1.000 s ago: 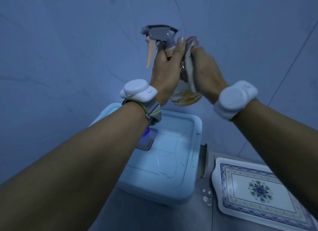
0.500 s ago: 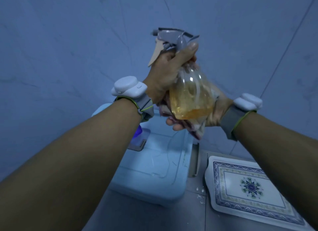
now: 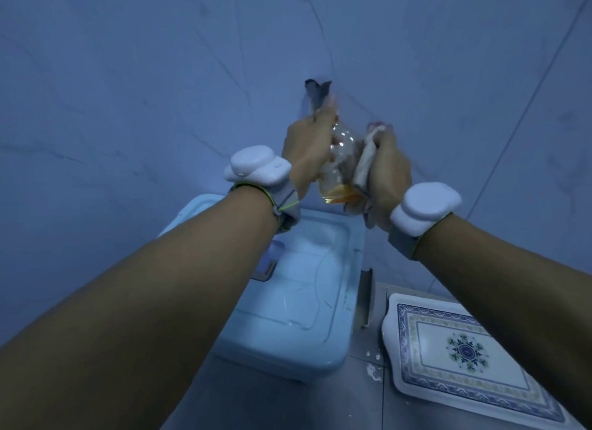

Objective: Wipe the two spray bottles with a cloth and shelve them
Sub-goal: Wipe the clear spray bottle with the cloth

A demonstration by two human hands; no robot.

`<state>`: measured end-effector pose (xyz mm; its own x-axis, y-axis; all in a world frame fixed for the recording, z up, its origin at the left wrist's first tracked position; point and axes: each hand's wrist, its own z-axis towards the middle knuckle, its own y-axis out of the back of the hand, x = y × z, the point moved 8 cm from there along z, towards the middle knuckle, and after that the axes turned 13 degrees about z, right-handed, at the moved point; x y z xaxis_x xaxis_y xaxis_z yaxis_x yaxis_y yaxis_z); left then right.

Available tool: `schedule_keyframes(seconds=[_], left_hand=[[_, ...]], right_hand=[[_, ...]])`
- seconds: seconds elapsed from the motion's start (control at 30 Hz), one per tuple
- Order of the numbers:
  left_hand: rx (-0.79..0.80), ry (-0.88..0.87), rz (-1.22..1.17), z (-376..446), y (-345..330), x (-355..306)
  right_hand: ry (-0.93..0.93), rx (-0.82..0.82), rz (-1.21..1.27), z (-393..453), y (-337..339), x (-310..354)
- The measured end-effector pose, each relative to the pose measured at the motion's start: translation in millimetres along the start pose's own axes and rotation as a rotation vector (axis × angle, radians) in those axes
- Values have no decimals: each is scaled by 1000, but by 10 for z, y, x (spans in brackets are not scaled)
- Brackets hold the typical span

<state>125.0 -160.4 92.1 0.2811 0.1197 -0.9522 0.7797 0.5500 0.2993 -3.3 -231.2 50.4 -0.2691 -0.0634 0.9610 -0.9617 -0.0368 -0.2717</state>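
Observation:
A clear spray bottle with orange liquid at its bottom and a grey trigger head is held up in front of the wall. My left hand grips its neck and upper body, with the blurred head pointing away from me. My right hand presses a pale cloth against the bottle's right side. Part of the cloth hangs below my right palm. Only one spray bottle is in view.
A light blue plastic bin with a lid stands below my hands against the tiled wall. A small purple object lies on the lid's left edge. A white tray with a blue pattern lies at the lower right.
The bottle has been turned upright, its head now pointing away. My right hand with the cloth has moved from under the bottle's base up to its right side.

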Motion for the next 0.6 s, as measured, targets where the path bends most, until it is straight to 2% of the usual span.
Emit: schedule_keyframes(seconds=[0.1,0.17,0.23,0.3,0.37,0.43,0.53,0.6], left_hand=[[-140,-84,18,-55,49,-103],[-168,-105,-28,-53,119,-156],[-125,-103,-97,-39,146,-181],[-110,-132,-110,-65,184,-208],[-113,-151,-113,-133,233,-197],[-100,-207,-101,-210,264,-215],[-157,-316,3,-305,336,-241],[-269,-366,42,-382,407,-237]], right_hand=[[362,130,-292,-280,-137,299],[612,206,-363,-504,-200,545],[622,292,-407,-499,-288,636],[431,357,-404,-320,-389,557],[70,432,-52,-220,-442,351],[-185,550,223,-315,-508,153],[-423,659,361,-495,-483,-128],[-537,741,491,-694,-512,-179]])
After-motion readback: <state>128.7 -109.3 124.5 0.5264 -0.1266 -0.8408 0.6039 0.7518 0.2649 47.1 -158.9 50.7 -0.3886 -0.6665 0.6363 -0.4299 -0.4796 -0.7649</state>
